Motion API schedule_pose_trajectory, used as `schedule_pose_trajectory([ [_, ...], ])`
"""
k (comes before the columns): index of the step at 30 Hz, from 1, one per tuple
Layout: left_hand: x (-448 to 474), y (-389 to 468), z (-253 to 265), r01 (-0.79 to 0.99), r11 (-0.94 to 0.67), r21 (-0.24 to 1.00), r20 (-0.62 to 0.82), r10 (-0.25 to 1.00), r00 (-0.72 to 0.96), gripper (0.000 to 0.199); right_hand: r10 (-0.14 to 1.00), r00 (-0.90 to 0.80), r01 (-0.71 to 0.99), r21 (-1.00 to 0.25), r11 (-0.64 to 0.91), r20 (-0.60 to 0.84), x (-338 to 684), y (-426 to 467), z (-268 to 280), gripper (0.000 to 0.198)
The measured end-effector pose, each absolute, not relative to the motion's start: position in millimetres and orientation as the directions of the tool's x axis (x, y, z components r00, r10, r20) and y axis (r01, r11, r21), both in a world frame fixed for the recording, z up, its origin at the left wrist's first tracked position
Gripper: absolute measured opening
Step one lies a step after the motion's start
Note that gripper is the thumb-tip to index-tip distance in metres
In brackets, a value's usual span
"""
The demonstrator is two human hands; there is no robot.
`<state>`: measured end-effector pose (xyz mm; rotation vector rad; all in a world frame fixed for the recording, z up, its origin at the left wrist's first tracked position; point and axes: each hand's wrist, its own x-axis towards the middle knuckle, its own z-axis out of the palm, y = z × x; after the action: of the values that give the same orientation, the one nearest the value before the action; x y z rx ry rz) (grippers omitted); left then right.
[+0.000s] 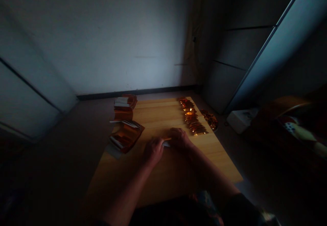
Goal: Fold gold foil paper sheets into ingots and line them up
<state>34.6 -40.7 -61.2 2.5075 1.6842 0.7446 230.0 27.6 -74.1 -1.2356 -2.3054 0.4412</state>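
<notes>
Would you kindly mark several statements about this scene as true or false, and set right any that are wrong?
1. An orange strip shows between the left hand and the right hand. True.
2. The shiny copper-coloured pieces form a row on the right side of the wooden table. True.
3. The stacked orange sheets lie at the table's right edge. False: they lie at its left.
4. The white box stands on the table. False: the box is off it, to the right.
</notes>
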Motion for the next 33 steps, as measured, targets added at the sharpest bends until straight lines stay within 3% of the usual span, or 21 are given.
schedule_pose_trajectory([
  [5,33.9,-43.6,-66.5,0.882,-0.409,0.232,0.399,0.868,0.297,0.015,0.695,-0.606,0.574,-0.392,0.719,0.387,239.6,7.3,-73.0,0.025],
  [11,32.4,-46.8,-62.3,0.893,-0.417,0.172,0.352,0.872,0.339,0.013,0.684,-0.608,0.587,-0.351,0.729,0.404,229.1,-2.8,-73.6,0.014],
  [15,30.9,-48.3,-61.4,0.880,-0.426,0.210,0.337,0.876,0.344,0.013,0.692,-0.598,0.576,-0.383,0.722,0.405,224.5,2.8,-76.1,0.011],
  [20,26.9,-51.9,-62.8,0.835,-0.472,0.283,0.364,0.858,0.362,0.019,0.724,-0.605,0.598,-0.413,0.687,0.331,226.5,13.0,-75.8,0.010],
  [25,19.5,-55.3,-57.3,0.800,-0.540,0.262,0.361,0.823,0.438,0.025,0.754,-0.624,0.631,-0.435,0.642,0.207,220.9,20.2,-65.1,0.008],
  [33,17.0,-57.3,-51.8,0.798,-0.549,0.248,0.330,0.822,0.464,0.024,0.859,-0.511,0.777,-0.411,0.476,0.029,209.3,17.7,-43.7,0.010],
])
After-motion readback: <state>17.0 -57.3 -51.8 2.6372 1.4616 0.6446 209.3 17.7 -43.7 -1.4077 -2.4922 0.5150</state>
